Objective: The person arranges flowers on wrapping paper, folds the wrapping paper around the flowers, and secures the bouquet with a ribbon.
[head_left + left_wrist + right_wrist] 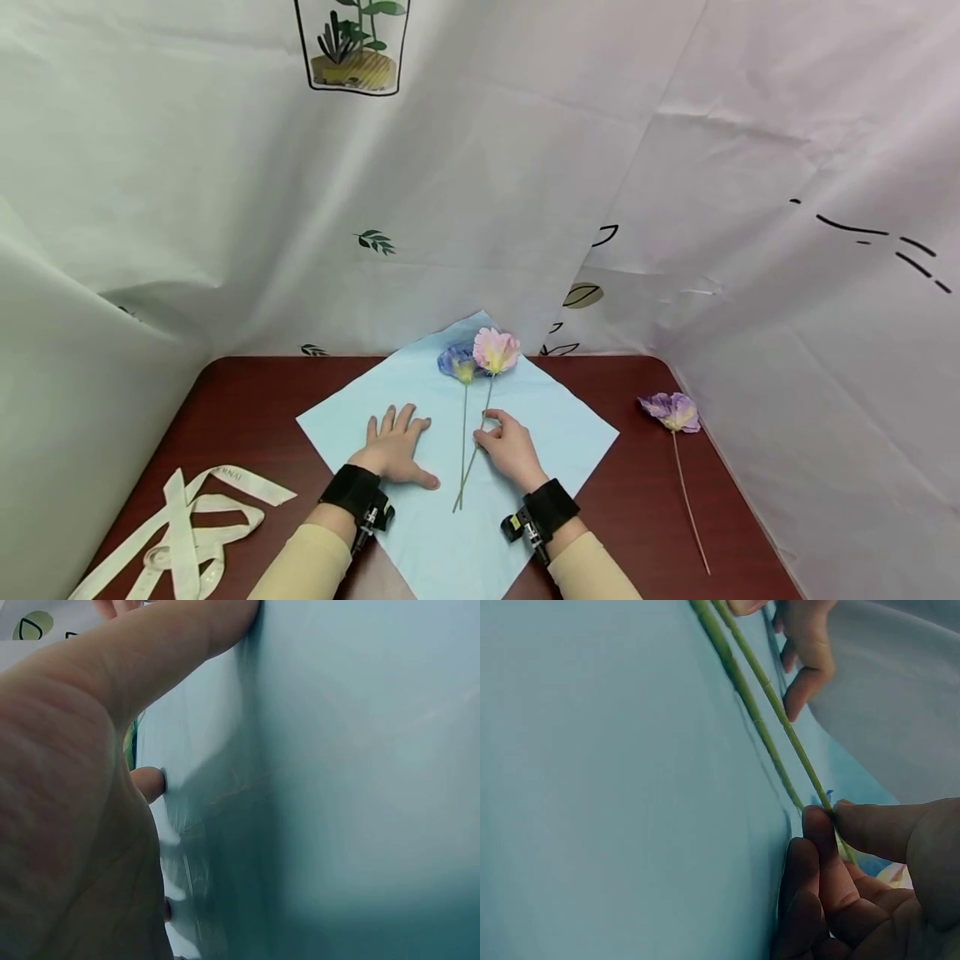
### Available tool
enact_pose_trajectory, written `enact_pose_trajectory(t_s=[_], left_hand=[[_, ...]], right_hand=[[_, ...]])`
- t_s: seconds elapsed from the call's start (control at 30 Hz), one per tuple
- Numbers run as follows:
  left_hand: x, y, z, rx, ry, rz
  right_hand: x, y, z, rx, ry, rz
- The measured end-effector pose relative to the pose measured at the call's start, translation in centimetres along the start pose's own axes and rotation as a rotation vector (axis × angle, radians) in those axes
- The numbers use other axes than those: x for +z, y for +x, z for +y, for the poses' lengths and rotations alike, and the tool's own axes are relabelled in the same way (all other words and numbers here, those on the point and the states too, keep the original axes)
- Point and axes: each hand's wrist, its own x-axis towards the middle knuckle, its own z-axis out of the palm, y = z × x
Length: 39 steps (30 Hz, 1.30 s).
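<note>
A pink artificial flower and a blue artificial flower lie on a light blue square sheet, blooms at its far corner. Their thin green stems cross low down. My right hand pinches the pink flower's stem between thumb and index finger, as the right wrist view shows close up. Left of the stems, my left hand rests on the sheet with fingers spread. In the left wrist view its thumb reaches across the sheet's surface.
A purple flower on a long stem lies at the table's right side. Loose cream ribbon with printing is heaped at the front left. Behind the dark red table hangs a pale printed cloth.
</note>
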Motion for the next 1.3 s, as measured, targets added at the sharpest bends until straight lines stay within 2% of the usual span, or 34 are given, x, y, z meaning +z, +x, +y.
enact_pose_trajectory(t_s=[0.17,0.43,0.63,0.87,1.1,1.3], left_hand=[[-0.1,0.0,0.2,0.003,-0.003,0.002],[-0.1,0.0,0.2,0.001,-0.001,-0.002],[-0.2,0.2,0.2,-0.017,0.028,-0.011],[-0.1,0.2,0.1,-0.026,0.042,0.006],[0.6,0.2,-0.3,-0.015,0.033,0.007],[0.4,0.0,0.0,-0.005,0.022,0.019]], right_hand=[[-0.2,-0.1,-0.4,-0.030,-0.061,0.019],[-0.4,-1.3,-1.5,-0.059,0.022,0.096],[-0.2,-2.3,-3.4,-0.118,0.051,0.119],[1.2,-1.6,-5.1,-0.171,-0.084,0.082],[2.8,0.1,-3.4,-0.125,-0.239,0.093],[3.4,0.0,-3.1,-0.117,-0.278,0.120]])
